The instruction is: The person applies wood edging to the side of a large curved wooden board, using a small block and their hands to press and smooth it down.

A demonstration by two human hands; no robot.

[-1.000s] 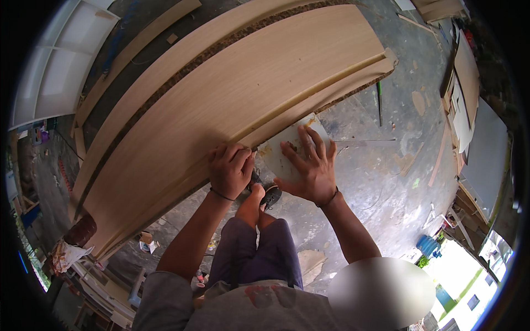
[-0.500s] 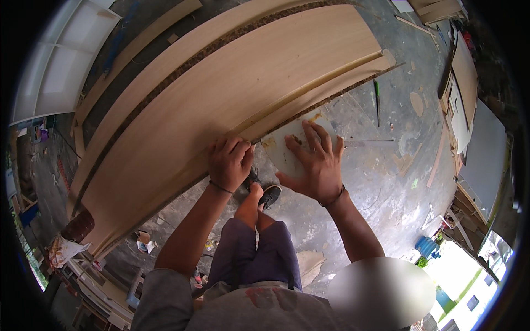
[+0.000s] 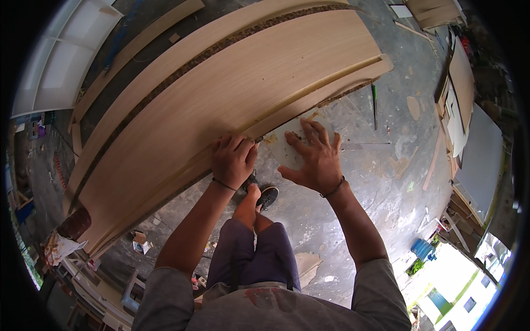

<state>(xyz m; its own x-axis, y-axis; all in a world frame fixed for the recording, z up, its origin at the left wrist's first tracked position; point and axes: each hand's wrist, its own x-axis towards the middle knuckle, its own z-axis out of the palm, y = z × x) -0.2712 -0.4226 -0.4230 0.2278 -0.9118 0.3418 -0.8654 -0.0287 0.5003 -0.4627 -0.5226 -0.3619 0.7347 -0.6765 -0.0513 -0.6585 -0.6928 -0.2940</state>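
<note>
A long, pale wood-faced panel [image 3: 243, 83] slants across the view from lower left to upper right. At its near edge my left hand [image 3: 233, 160] is closed, with fingers curled over the edge; what lies under the fingertips is hidden. Along that edge runs a thin dark strip [image 3: 345, 96], its right end curving close to the panel. My right hand [image 3: 317, 163] is open with fingers spread, just right of the edge. Beneath it shows a pale flat sheet [image 3: 282, 150] with brown smears; whether the palm touches it, I cannot tell.
A brown roll [image 3: 74, 223] sits at the panel's lower left end. On the concrete floor lies a green-handled tool [image 3: 375, 105]. Sheets of board [image 3: 462, 83] lean at the right, a blue water bottle [image 3: 423, 249] behind me. White shelving [image 3: 66, 55] stands upper left.
The strip's right end, which stuck out straight past the panel, now lies nearer its edge and curves. Both hands keep nearly the same pose; the view has shifted slightly.
</note>
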